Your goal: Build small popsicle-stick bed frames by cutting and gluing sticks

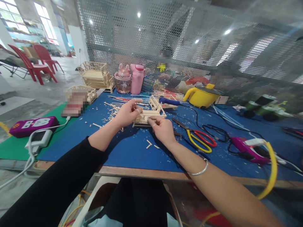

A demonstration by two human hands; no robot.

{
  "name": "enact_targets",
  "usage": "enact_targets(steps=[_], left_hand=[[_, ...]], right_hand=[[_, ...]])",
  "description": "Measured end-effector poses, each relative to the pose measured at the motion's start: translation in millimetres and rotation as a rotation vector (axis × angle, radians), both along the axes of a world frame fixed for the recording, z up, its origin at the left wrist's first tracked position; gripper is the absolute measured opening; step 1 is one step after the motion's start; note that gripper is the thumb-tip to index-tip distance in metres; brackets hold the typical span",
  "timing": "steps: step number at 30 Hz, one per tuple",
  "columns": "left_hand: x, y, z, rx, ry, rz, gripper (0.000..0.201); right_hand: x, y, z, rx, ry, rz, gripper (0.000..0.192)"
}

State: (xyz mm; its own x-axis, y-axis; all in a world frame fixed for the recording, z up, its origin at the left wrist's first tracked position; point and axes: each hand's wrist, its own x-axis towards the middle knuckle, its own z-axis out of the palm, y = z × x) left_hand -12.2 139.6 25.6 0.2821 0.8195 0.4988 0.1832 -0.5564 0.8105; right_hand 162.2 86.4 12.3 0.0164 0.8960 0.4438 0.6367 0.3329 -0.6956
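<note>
Sticks [111, 108] litter the blue mat [132, 148] at left; my left hand [126, 113] pinches the frame's [148, 117] left end, right hand [162, 127] grips its near edge at mat centre. Squeezing too hard could crack glued joints; scissors [201, 138] lie right.

Pale raw wood, matt and slightly rough, in the little stick frame [149, 117]. Blue cloth-like matt cover on the surface [132, 151], dusted with wood chips. Glossy yellow and red plastic on the scissors handles [201, 140]. Shiny smooth metal in the bangle [200, 170]. Glossy yellow pot [201, 96]; perforated metal mesh screen [165, 34].
</note>
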Motion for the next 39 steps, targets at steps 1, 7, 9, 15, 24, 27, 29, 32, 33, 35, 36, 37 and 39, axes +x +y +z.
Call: enact_targets(steps=[1, 7, 9, 15, 24, 27, 29, 32, 33, 35, 36, 37, 39], left_hand=[[-0.1, -0.1, 0.0, -0.003, -0.002, -0.001, 0.038], [0.1, -1.0, 0.5, -0.015, 0.007, 0.005, 0.039], [0.1, -1.1, 0.6, -0.014, 0.008, 0.007, 0.039], [-0.2, -2.4, 2.3, -0.013, 0.009, 0.004, 0.038], [0.3, -2.4, 2.5, -0.024, 0.01, 0.0, 0.039], [0.2, -2.5, 2.3, -0.028, -0.001, -0.005, 0.039], [0.1, -2.5, 2.3, -0.025, 0.001, -0.002, 0.04], [-0.1, -2.3, 2.4, -0.017, 0.004, 0.008, 0.039], [-0.1, -2.3, 2.4, -0.014, 0.006, 0.01, 0.039], [0.0, -2.6, 2.7, -0.011, 0.01, 0.012, 0.039], [0.1, -2.8, 2.9, -0.011, 0.014, 0.014, 0.039], [0.2, -3.1, 3.2, -0.011, 0.016, 0.016, 0.039], [0.5, -3.5, 3.7, -0.017, 0.015, 0.02, 0.039]], right_hand=[[0.2, 0.2, 0.1, 0.0, -0.005, 0.012, 0.027], [1.8, 1.7, -0.6, 0.008, -0.047, 0.045, 0.028], [1.7, 1.7, -0.5, 0.007, -0.054, 0.047, 0.029], [0.3, -0.6, 1.5, -0.02, -0.011, 0.045, 0.029], [2.4, -2.2, 2.1, -0.02, -0.018, 0.017, 0.034], [0.5, -2.0, 1.5, -0.014, 0.018, -0.005, 0.031], [-1.1, -1.7, 1.8, -0.018, 0.033, -0.014, 0.03], [-2.6, -0.9, 3.0, -0.035, 0.04, -0.002, 0.029], [-2.7, -0.5, 3.3, -0.04, 0.043, 0.008, 0.03], [-2.5, 0.0, 3.9, -0.039, 0.041, 0.022, 0.03], [-2.3, 0.1, 4.1, -0.036, 0.034, 0.023, 0.03], [-2.2, 0.2, 4.3, -0.032, 0.023, 0.022, 0.03], [-2.0, -0.1, 4.6, -0.026, -0.001, 0.018, 0.03]])
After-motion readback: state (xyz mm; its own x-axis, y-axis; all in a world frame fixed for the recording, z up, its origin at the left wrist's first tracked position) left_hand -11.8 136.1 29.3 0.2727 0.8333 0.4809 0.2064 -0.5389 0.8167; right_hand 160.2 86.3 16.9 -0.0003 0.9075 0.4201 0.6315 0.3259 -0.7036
